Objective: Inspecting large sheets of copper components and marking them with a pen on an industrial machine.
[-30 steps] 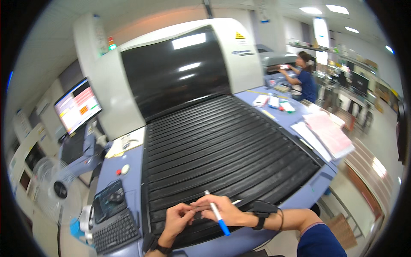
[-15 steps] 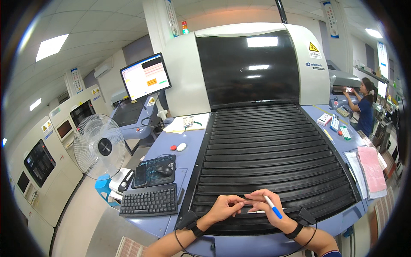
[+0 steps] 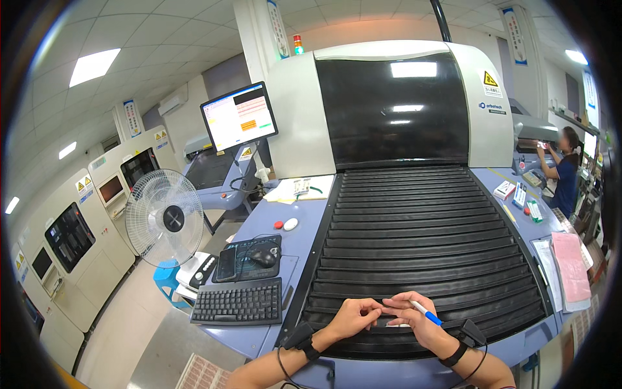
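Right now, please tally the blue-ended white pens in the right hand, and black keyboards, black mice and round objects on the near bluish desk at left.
Blue-ended white pen: 1
Wide black keyboard: 1
Black mouse: 1
Round red object: 1
Round white object: 1
Total: 5

- White strip (image 3: 399, 325), lower centre: partly hidden by the right hand (image 3: 421, 321).
- Forearms (image 3: 275, 367): cut off by the lower edge.
- Monitor (image 3: 227, 120) text, upper left: too small.

Pen (image 3: 426, 312) white, blue-ended; ridged bed (image 3: 414, 243) black; keyboard (image 3: 238, 303) black; stool (image 3: 166, 279) blue; papers (image 3: 570, 266) pink.
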Motion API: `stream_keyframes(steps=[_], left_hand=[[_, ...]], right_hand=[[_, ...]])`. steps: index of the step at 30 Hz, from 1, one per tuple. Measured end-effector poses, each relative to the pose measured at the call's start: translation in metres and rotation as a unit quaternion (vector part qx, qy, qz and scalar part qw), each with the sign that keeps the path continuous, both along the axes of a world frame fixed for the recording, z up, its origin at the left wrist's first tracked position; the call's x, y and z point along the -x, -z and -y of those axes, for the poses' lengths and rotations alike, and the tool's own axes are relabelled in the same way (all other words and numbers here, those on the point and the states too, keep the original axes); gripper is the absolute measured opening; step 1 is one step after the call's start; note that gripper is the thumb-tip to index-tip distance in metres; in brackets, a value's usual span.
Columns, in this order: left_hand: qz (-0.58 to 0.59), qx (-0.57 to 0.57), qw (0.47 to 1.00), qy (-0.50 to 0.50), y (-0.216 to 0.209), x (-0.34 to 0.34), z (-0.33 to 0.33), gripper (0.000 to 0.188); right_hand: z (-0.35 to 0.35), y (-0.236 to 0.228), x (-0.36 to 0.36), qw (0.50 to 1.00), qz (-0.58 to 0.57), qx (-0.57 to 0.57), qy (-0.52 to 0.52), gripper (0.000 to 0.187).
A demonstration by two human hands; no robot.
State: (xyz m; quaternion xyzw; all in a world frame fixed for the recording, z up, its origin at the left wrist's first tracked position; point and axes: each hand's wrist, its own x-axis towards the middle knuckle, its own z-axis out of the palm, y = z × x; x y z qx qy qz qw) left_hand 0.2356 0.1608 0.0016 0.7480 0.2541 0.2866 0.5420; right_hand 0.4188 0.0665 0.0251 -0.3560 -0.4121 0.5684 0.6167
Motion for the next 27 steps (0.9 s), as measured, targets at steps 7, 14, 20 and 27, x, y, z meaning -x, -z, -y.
stream_keyframes(steps=[7,14,20,27], left_hand=[[0.010,0.053,0.998,0.022,0.0044,0.0022,-0.0067,0.016],[0.017,0.056,0.998,0.028,0.0003,0.0018,-0.0021,0.018],[0.013,0.034,0.999,0.025,-0.0006,0.0014,-0.0028,0.018],[0.016,0.039,0.999,0.032,0.0020,0.0041,-0.0053,0.014]], right_hand=[[0.0000,0.0023,0.0029,0.999,0.024,-0.032,-0.002,0.031],[0.0031,-0.0045,0.0009,1.000,-0.009,0.004,0.003,0.032],[0.0003,-0.0057,-0.0003,1.000,-0.008,0.015,0.003,0.032],[0.0007,-0.0011,0.0013,1.000,0.006,-0.001,-0.004,0.030]])
